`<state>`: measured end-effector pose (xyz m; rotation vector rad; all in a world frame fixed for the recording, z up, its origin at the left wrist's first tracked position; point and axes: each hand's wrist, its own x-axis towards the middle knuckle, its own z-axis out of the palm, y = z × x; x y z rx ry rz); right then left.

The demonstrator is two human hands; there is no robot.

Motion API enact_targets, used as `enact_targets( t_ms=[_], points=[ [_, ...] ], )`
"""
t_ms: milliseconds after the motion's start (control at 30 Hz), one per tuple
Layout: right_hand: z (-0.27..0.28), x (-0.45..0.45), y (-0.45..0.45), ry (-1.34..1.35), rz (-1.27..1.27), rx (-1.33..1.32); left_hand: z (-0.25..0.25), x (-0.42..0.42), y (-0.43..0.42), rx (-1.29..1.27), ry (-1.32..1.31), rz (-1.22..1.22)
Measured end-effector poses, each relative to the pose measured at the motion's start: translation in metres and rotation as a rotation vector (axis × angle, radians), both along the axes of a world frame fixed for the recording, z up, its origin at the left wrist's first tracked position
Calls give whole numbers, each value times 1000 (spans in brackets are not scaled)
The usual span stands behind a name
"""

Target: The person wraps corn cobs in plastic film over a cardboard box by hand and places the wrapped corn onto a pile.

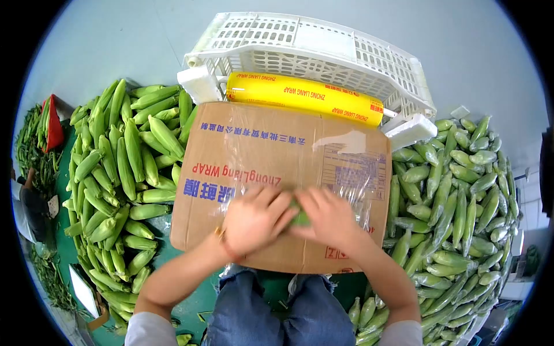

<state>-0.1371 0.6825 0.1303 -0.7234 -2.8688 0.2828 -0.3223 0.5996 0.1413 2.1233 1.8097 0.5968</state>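
An ear of corn in its green husk (300,215) lies low over the cardboard sheet (231,118), mostly covered by my fingers. My left hand (258,220) curls over one end of it, and my right hand (330,218) closes on the other. Both are slightly blurred. Clear plastic film (349,140) stretches across the cardboard beneath and beyond my hands. Behind the board's far edge rests a yellow roll of plastic wrap (303,97), held between two white foam blocks (199,84).
To the left is a large heap of unwrapped corn (133,155). Film-wrapped corn (456,207) piles up on the right. A white plastic crate (323,37) stands behind the roll. Further left are a red bag (54,128) and another person (32,205).
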Motion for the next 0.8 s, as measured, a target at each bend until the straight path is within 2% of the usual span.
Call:
enact_targets(
  t_ms=[67, 100, 200, 233, 300, 367, 433, 467, 500, 567, 700, 767, 800],
  points=[
    [10, 7, -18, -13, 124, -114, -5, 3, -43, -2, -84, -20],
    [13, 8, -24, -97, 120, -329, -2, 4, -47, 14, -24, -31],
    [15, 8, -19, -5, 113, -110, 0, 4, -41, 48, 136, -60],
    [14, 5, -13, 70, 48, 4, -1, -6, -17, 51, 177, -63],
    [8, 3, 5, 123, 84, 150, -26, -29, 45, 188, 187, 15],
    [10, -12, 21, 123, 68, 261, -31, -51, 114, 84, 140, -102],
    [-7, -23, 45, 52, 27, 233, -37, -46, 149, -103, 283, -217],
    [-14, -28, 58, 15, 10, 216, -36, -50, 159, -115, 326, -234],
    [-14, -34, 65, 100, 67, 230, -34, -52, 163, -139, 367, -262],
    [-11, -29, 48, 88, 49, 51, -17, -42, 158, -266, 375, -266],
    [13, 4, 4, 83, 165, -121, -27, -45, 153, -282, 312, -250],
    [23, 27, -30, 8, 262, -306, -26, -48, 151, -229, 228, -261],
    [31, 38, -43, -194, 303, -500, -25, -52, 148, -208, 189, -267]
  ],
)
